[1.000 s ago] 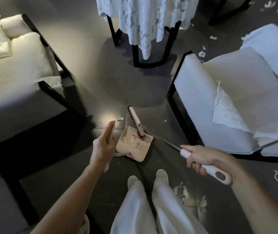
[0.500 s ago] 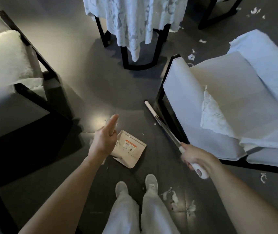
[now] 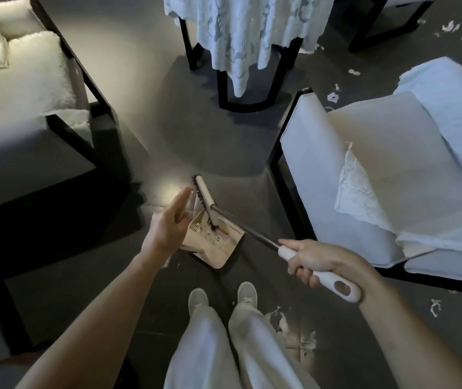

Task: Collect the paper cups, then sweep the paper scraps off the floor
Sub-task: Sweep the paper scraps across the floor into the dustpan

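My right hand (image 3: 319, 262) grips the white handle of a broom (image 3: 252, 234). Its dark shaft runs up and left to the brush head (image 3: 206, 202), which lies across the far edge of a beige dustpan (image 3: 218, 248) on the dark floor. My left hand (image 3: 168, 226) holds the dustpan's upright handle, index finger stretched out along it. White paper scraps (image 3: 280, 322) lie by my right shoe, and more scraps (image 3: 332, 96) are scattered behind the right chair. No paper cup is visible.
A white-cushioned chair (image 3: 364, 178) with a black frame stands close on the right. Another armchair (image 3: 27, 94) is on the left. A small table draped in lace cloth (image 3: 241, 37) stands ahead. My shoes (image 3: 224, 299) are just behind the dustpan.
The broom head swung left from beside the right chair's frame back onto the dustpan. My left hand stayed on the dustpan handle.
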The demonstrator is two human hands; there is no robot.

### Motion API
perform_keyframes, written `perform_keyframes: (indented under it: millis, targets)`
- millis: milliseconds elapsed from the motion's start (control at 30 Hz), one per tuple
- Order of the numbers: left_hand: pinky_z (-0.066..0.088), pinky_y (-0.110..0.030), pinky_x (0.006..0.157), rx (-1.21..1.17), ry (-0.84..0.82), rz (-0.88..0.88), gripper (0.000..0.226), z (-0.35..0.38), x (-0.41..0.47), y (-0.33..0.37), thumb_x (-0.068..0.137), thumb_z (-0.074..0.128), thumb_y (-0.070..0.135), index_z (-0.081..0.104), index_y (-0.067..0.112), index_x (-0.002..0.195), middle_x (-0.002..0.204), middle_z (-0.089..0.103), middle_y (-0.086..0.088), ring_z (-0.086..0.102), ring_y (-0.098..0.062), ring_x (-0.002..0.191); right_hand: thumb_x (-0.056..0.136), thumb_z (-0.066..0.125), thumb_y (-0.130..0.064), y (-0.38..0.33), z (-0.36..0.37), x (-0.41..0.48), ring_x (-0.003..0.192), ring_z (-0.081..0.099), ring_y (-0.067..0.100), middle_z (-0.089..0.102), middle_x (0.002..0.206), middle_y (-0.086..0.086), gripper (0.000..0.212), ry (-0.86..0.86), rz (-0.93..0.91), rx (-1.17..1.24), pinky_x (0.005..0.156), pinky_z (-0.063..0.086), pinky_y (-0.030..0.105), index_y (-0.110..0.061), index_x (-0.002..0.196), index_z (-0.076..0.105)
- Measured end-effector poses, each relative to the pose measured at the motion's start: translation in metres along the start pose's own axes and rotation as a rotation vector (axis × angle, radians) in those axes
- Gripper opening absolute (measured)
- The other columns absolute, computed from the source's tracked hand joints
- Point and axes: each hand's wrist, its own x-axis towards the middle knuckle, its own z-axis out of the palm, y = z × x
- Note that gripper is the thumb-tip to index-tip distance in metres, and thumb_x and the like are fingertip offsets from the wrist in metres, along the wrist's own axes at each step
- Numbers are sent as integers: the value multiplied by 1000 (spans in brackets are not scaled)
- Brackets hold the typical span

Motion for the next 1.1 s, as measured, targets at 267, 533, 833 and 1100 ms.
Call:
perform_keyframes:
  millis: [267,533,833,1100]
  targets:
    - [48,-45,100,-99,201,-128,62,-25,-76,-2,94,51,-5,30,23,145,143,47,-10,53,-30,125,88,48,4,-69,6,20,38,44,4,54,61,4,73,68,-183,-213,36,37,17,-36,147,31]
    - [31,-2,98,-142,480,-324,63,-28,-128,-31,93,51,-8,34,25,143,140,38,7,36,-6,132,84,45,-1,-118,63,80,68,57,21,61,99,14,69,131,-294,-784,54,46,26,-23,148,30]
    - [34,-27,108,-144,532,-404,59,-52,-116,-56,96,50,2,35,27,148,148,41,0,37,-7,133,88,40,2,-82,85,57,36,38,5,51,44,-2,75,-111,-5,-595,35,34,16,-38,149,25]
    - [41,-16,101,-181,519,-318,58,-59,-194,-62,96,50,2,35,25,148,139,47,4,42,11,122,91,40,8,-36,120,-19,34,34,3,39,52,0,73,-121,-12,-343,29,29,13,-35,148,27]
